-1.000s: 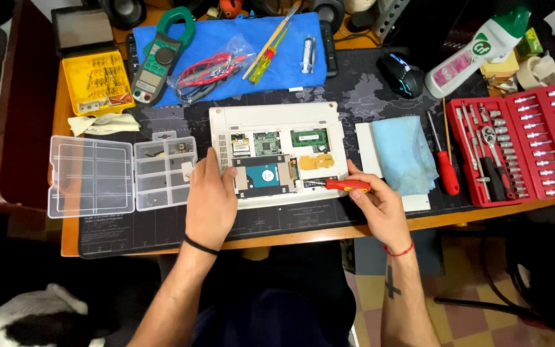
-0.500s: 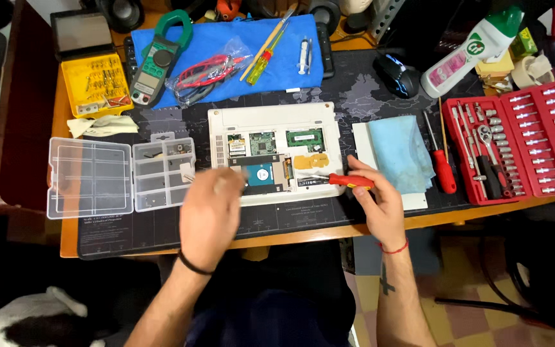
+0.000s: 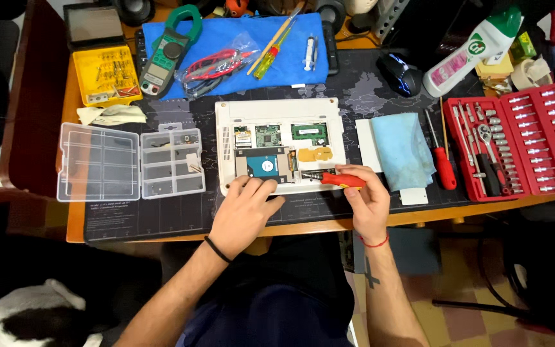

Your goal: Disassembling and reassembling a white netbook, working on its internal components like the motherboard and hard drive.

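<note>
A white laptop lies upside down on a dark desk mat, its bottom cover off, showing circuit boards and a hard drive. My left hand rests on the laptop's near edge, fingertips touching the case just below the hard drive. My right hand grips a red-handled screwdriver, held nearly flat with its tip pointing left at the laptop's near edge beside the drive.
An open clear parts box sits to the left. A light blue cloth, a second red screwdriver and a red socket set lie to the right. Behind are a blue cloth with a clamp meter, a yellow bit case, a mouse and a spray bottle.
My left hand drew back off the hard drive towards me, then returned to the laptop's near edge. The screwdriver in my right hand stayed at about the same spot.
</note>
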